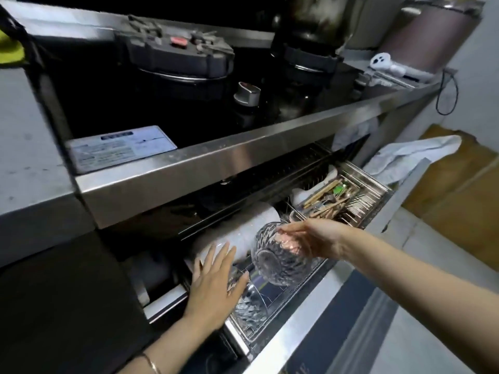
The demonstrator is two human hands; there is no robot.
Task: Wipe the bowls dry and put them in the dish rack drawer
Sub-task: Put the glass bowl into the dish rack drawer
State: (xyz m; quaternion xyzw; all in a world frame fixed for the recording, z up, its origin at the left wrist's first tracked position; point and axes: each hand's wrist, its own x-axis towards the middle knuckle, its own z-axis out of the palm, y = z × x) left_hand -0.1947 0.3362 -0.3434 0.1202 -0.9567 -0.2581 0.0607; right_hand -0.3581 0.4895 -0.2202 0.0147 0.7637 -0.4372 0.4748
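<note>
My right hand [310,238] grips a cut-glass bowl [278,255] by its rim, tilted on its side over the open dish rack drawer [294,317]. My left hand [216,282] lies flat with fingers spread on a second glass bowl [248,306] that stands on edge in the drawer's wire rack. White plates [243,233] stand in the rack just behind both bowls. A white cloth [413,155] is draped over the drawer's far right corner.
A cutlery basket [337,198] with chopsticks and spoons fills the drawer's right part. Above hangs the steel edge of the stove top [216,168] with a knob [247,94] and two pots. A brown floor lies at the right.
</note>
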